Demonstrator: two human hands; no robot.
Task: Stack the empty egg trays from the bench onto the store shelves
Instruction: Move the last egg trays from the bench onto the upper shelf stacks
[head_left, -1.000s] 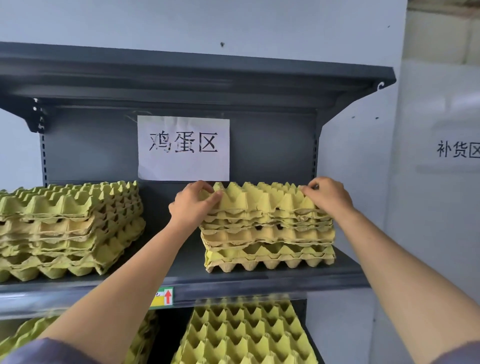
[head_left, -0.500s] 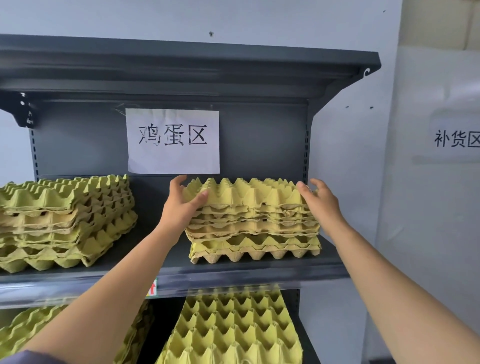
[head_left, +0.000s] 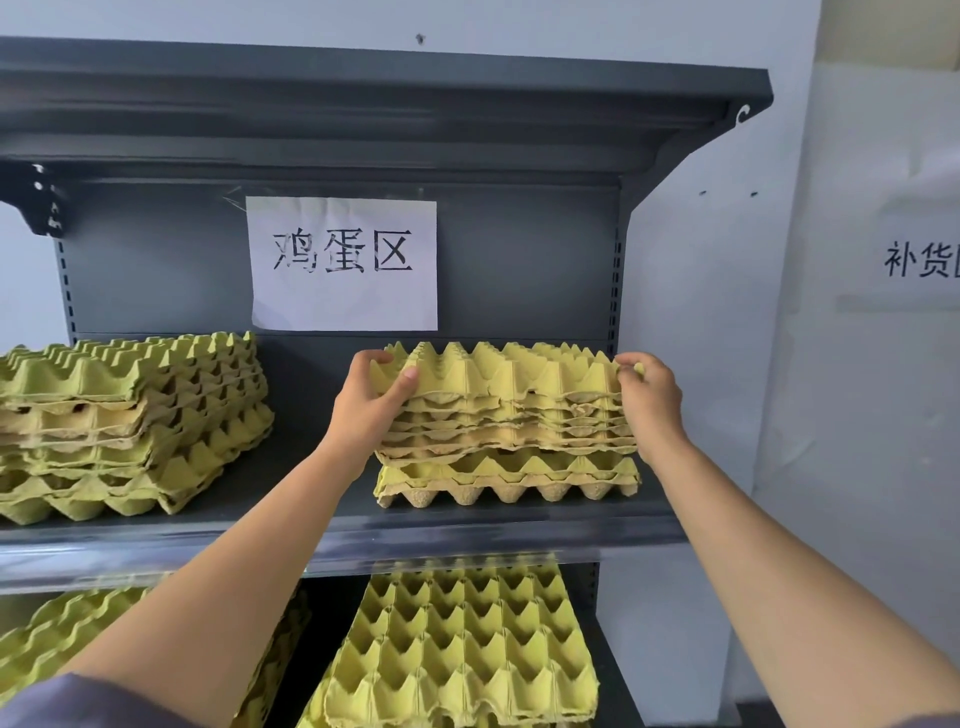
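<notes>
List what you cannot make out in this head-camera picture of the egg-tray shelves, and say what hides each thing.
Head view throughout:
- The left hand and right hand cover the ends of the right-hand tray stack, so its tray count is unsure.
- Left stack: cut by the left edge.
- Wall sign: last character cut by the right edge.
- Lower-shelf trays: cut by the bottom edge.
- Bench: out of frame.
</notes>
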